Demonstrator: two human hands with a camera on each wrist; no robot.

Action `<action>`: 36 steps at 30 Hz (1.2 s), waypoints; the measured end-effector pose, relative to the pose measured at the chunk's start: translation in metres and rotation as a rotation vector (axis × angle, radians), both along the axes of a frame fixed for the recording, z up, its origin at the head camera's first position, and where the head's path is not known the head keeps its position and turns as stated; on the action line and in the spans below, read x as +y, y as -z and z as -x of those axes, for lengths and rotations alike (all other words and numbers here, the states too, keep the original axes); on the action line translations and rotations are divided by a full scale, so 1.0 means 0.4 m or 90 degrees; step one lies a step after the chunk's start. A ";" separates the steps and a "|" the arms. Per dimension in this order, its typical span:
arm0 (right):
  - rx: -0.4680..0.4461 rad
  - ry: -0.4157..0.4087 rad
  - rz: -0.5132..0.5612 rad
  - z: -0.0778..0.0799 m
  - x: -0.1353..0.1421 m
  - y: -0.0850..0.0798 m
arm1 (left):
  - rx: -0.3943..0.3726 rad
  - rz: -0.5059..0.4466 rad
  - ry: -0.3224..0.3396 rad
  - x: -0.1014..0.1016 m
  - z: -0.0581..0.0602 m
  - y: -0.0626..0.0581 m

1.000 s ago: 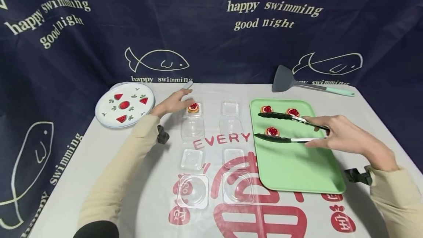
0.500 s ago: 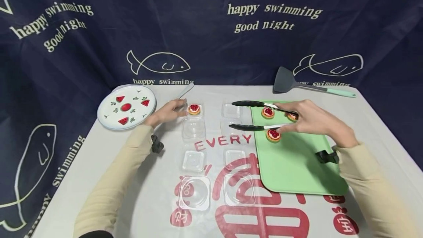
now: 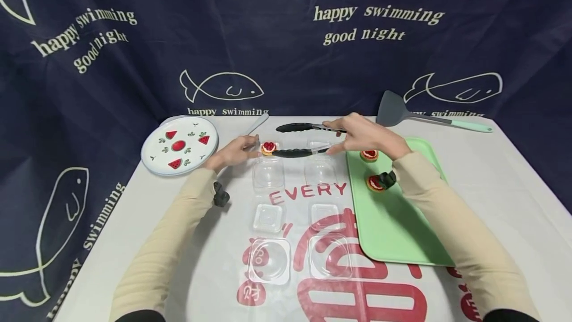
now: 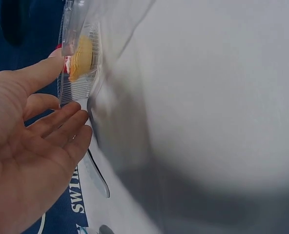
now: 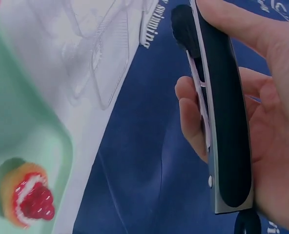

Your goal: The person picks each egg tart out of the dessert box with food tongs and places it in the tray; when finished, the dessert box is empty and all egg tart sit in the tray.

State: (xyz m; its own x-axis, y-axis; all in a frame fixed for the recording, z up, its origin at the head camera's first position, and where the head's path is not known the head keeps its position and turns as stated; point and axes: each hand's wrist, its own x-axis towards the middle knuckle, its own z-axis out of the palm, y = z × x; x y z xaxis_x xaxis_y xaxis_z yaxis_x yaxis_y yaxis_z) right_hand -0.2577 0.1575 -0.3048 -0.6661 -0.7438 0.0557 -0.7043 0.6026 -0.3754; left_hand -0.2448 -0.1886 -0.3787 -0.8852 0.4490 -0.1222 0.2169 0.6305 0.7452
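My left hand point(image 3: 234, 152) is at the left side of a clear plastic box point(image 3: 269, 177) holding a small tart point(image 3: 268, 147) with red fruit on top. In the left wrist view, the thumb and fingertips lie along the box's edge, fingers loosely extended. My right hand point(image 3: 364, 135) grips a pair of black-tipped tongs point(image 3: 292, 153), their arms spread apart with nothing between them. The nearer tong tip overlaps the tart in the head view. Two more tarts, one a red-topped tart point(image 3: 369, 155), show on the green tray point(image 3: 402, 232) below the right arm.
Several more clear boxes stand with lids open, such as a front box point(image 3: 269, 261). A watermelon-patterned plate point(image 3: 154, 147) lies at the back left, beside a grey utensil handle point(image 3: 257, 123). A dark spatula point(image 3: 392, 108) rests at the back right.
My right hand has carried the tongs leftward from over the green tray to the boxed tart. My left hand has stayed beside that box, settling slightly lower.
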 end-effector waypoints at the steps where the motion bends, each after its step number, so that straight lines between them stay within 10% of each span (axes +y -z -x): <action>1: -0.007 0.002 -0.003 0.010 -0.011 -0.001 | 0.000 -0.001 0.000 0.001 0.000 0.001; 21: -0.091 0.004 -0.175 0.099 -0.169 -0.055 | 0.002 -0.003 -0.003 0.000 -0.003 0.007; 36: -0.090 0.032 -0.210 0.088 -0.205 -0.043 | -0.018 0.012 -0.020 0.008 -0.009 -0.005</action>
